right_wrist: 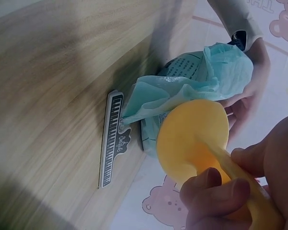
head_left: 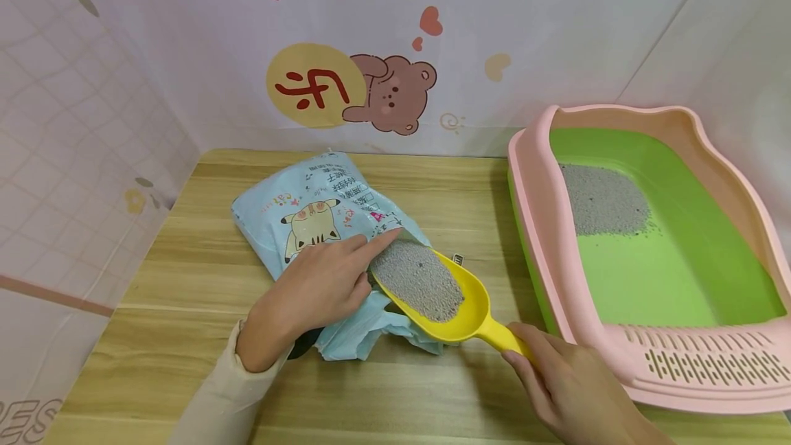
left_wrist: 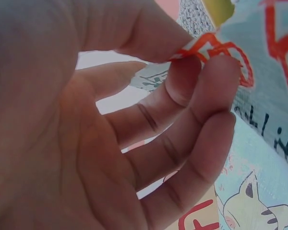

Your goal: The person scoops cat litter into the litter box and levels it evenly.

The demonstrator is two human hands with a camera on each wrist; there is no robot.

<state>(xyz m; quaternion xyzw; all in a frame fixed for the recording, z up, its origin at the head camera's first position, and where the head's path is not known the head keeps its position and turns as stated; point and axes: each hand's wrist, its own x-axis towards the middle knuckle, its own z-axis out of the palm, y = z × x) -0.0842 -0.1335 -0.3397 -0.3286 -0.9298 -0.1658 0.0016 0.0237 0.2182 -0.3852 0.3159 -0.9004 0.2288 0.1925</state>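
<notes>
With right grip curled round yellow scoop, cradles gray litter at the bag, towards table's back edge; with left grip, pinches its mouth, probably to spread it.

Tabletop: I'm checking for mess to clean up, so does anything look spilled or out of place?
Nothing looks spilled on the visible tabletop. Mildly odd: the piano-patterned clip lies loose beside the blue bag, rather than on its crumpled end.
</notes>
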